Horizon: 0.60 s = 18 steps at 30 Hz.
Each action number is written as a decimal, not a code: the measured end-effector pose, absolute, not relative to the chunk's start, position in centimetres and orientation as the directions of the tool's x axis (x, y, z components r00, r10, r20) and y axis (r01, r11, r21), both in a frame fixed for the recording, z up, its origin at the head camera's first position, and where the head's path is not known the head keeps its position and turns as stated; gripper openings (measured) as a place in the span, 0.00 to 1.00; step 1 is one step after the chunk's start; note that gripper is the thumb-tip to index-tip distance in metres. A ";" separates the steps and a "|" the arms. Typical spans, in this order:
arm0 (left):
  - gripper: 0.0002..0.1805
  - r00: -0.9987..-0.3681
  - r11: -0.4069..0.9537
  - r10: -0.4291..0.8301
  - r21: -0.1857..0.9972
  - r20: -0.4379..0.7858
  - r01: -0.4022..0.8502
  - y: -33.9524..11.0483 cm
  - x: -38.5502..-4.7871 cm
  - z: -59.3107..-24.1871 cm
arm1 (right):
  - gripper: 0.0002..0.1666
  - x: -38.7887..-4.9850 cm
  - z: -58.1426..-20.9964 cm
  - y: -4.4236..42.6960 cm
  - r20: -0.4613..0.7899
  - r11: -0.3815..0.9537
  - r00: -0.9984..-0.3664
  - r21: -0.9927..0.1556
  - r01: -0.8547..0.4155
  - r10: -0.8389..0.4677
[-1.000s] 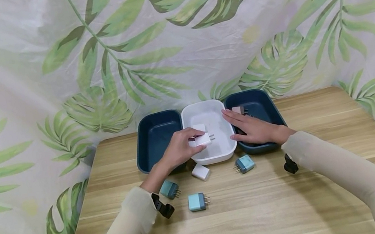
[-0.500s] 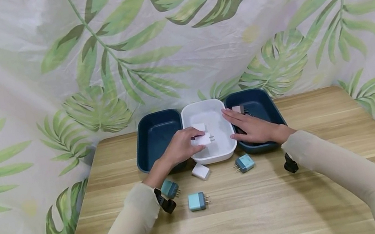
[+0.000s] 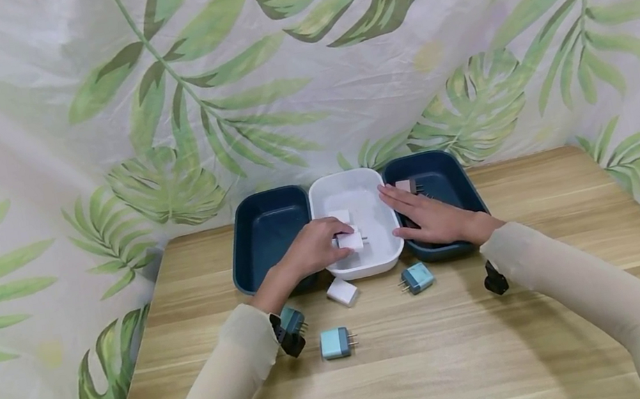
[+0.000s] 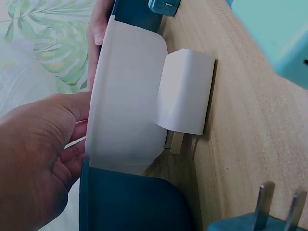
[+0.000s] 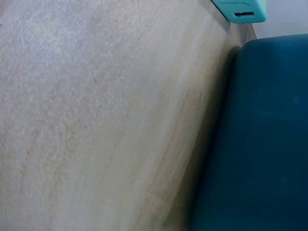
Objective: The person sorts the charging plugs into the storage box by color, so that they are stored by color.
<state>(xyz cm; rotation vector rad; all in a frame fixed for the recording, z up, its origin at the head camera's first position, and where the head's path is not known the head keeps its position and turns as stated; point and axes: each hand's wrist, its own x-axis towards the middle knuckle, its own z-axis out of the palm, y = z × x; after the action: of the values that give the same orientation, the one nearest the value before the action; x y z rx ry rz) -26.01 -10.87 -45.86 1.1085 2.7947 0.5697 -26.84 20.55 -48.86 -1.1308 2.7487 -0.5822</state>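
Observation:
In the head view my left hand (image 3: 316, 246) pinches a white charger plug (image 3: 351, 243) between thumb and fingers, low inside the white tray (image 3: 369, 267). Its prongs point right. Another white charger (image 3: 339, 216) lies behind it in that tray. My right hand (image 3: 434, 217) lies over the right dark blue tray (image 3: 447, 180), fingers straight, fingertips at the white tray's right rim. A pinkish charger (image 3: 405, 187) shows beyond those fingers; other contents are partly covered. The left wrist view shows the left hand (image 4: 43, 149) behind the white tray's wall, which hides its fingertips.
In front of the trays, a white charger (image 3: 343, 292) and teal chargers (image 3: 417, 278), one nearer the front (image 3: 335, 343), lie on the wooden table (image 3: 449, 361). A further teal charger (image 3: 293, 318) is partly behind the left wrist camera. The left dark blue tray (image 3: 269, 218) adjoins the white one.
My left hand has shifted slightly right and lower into the white tray with the white charger in its grip. The right hand stays put.

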 end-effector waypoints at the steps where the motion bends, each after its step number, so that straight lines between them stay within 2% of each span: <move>1: 0.20 -0.735 0.673 0.676 0.360 0.054 0.646 -10.8 -26.0 -45.9 | 0.50 -26.8 -48.8 20.6 0.039 0.648 -0.715 -0.389 -0.654 -0.698; 6: 0.20 -0.736 0.687 0.676 0.322 0.046 0.651 -10.6 -26.1 -46.0 | 0.50 -26.8 -48.7 20.5 0.050 0.639 -0.707 -0.389 -0.664 -0.705; 18: 0.21 -0.754 0.703 0.657 0.344 0.022 0.623 -10.4 -26.1 -46.4 | 0.50 -26.7 -48.8 20.5 0.046 0.645 -0.714 -0.391 -0.656 -0.699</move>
<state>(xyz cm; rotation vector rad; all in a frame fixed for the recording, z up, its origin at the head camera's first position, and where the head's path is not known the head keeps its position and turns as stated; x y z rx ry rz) -26.14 -10.44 -46.37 1.0567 2.8037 0.5087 -26.71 20.55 -48.82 -1.1361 2.7496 -0.5868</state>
